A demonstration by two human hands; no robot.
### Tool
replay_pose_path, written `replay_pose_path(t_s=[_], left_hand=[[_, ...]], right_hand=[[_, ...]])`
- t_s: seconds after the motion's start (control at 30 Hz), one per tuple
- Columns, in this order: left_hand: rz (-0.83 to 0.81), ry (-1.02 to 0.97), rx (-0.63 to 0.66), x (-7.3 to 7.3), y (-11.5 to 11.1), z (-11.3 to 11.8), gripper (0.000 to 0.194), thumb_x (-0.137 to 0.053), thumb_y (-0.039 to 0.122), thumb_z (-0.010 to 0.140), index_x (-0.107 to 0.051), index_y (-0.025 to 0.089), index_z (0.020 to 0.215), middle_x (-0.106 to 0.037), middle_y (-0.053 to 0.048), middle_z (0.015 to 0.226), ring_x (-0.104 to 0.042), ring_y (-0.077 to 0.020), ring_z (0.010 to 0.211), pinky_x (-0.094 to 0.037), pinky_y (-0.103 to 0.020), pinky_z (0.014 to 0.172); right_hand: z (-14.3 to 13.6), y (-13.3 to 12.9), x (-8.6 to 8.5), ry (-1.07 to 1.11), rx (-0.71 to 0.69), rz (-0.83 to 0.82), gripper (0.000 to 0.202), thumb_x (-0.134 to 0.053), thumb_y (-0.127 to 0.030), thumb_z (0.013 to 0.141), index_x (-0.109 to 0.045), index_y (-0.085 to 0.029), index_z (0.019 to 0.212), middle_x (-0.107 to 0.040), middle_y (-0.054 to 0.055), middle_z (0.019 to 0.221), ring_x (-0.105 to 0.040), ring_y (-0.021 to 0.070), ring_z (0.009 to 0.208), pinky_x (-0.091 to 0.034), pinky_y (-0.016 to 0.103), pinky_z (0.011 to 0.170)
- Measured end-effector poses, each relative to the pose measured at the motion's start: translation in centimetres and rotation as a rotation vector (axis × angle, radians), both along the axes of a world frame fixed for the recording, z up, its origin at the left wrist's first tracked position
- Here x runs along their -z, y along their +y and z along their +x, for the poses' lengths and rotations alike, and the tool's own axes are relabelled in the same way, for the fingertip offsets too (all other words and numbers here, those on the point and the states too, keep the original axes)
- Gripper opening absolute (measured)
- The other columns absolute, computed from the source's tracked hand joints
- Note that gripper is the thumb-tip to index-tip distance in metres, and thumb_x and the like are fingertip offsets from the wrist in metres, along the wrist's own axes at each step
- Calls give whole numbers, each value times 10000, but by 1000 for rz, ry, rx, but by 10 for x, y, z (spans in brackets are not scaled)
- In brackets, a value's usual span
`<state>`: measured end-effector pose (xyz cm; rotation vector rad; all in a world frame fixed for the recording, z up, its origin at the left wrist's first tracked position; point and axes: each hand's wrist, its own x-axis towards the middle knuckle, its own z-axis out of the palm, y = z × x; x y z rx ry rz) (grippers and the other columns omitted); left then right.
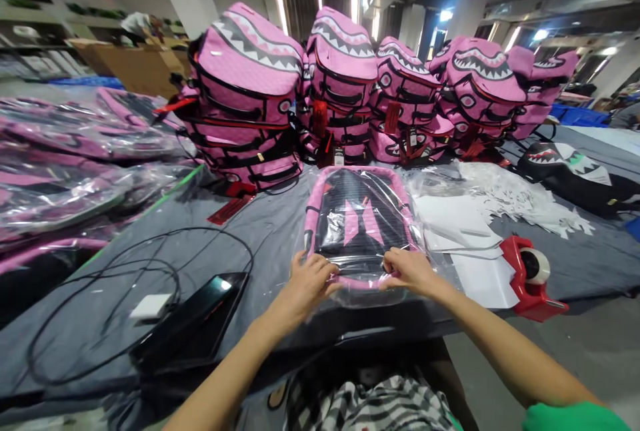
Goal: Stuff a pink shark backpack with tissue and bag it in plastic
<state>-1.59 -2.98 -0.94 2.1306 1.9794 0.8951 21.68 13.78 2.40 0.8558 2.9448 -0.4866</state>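
Note:
A pink and black backpack lies flat in front of me, its black padded back side up, inside a clear plastic bag. At its near left corner my left hand grips the plastic, fingers bent over the pink edge. My right hand has its fingers curled on the plastic at the near right corner. Loose film spreads out on both sides of the backpack. What lies under my fingers is partly hidden.
Stacked pink backpacks with shark-mouth prints line the back. Bagged backpacks are heaped at left. A red tape dispenser, white sheets and a black bag are at right. A phone and looped cable lie front left. A person bends over far boxes.

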Motion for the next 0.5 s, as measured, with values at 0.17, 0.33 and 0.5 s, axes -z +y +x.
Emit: replay_pose_path(t_s=[0.17,0.33,0.5], left_hand=[[85,105,-81,5,-24,-27,64,-620,215,914,-640,190,859,-636,16,873,-539,-160,918,-52,-440,1102],[-186,-116,-225,8,-14,-34,77,-678,277,885,-719,212,896,-626,-9,936,-535,-168,990,-177,-407,1066],[-182,-158,-217,4,-6,-32,121,-699,316,849,-746,205,833,-567,-67,1013,-470,-225,1065,-274,-392,977]], right_hand=[[6,5,12,75,-7,18,495,-756,-592,719,-595,-163,907,-585,0,914,-502,103,817,-202,240,617],[44,-26,17,714,-63,169,218,-656,-348,890,-578,-161,970,-578,28,895,-538,92,820,-414,217,737],[191,-16,29,826,613,632,271,-569,-429,923,-612,-163,894,-590,53,805,-516,126,690,-397,274,642]])
